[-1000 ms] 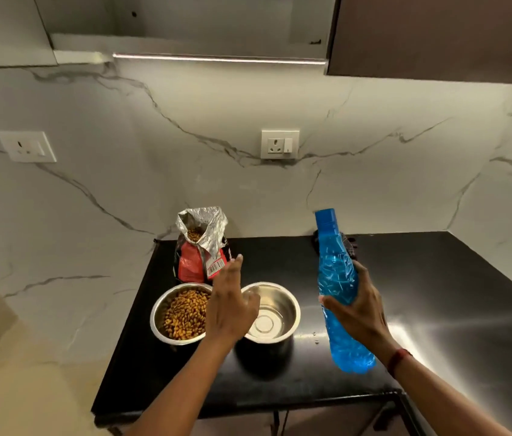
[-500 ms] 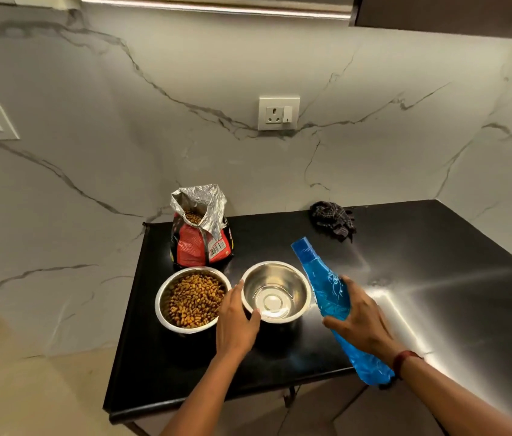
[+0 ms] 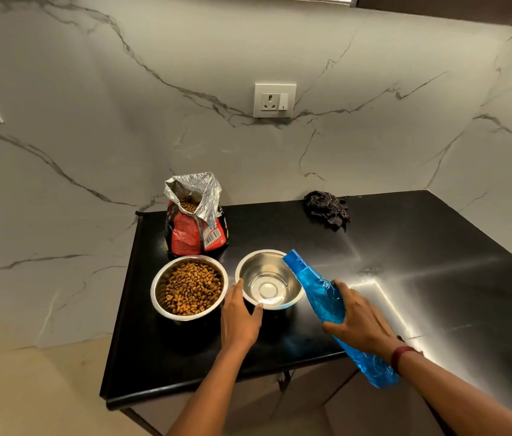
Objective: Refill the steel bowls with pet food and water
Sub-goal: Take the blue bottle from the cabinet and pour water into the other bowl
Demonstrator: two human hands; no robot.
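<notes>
Two steel bowls stand side by side on the black counter (image 3: 421,278). The left bowl (image 3: 157,291) is full of brown pet food. The right bowl (image 3: 267,286) holds no food or water that I can see. My left hand (image 3: 239,316) grips the right bowl's near-left rim with thumb and fingers. My right hand (image 3: 354,322) holds a blue water bottle (image 3: 317,287), tilted with its capped top over the right bowl's right rim. No water is flowing. An open red pet food bag (image 3: 193,221) stands upright behind the left bowl.
A dark crumpled cloth (image 3: 327,209) lies at the back of the counter by the marble wall. A wall socket (image 3: 274,100) sits above it. The counter's left edge and front edge are close to the bowls.
The bottle went from upright in the air to tilted low, its top now over the right bowl's rim. My left hand came down onto that bowl's rim. The view dipped down.
</notes>
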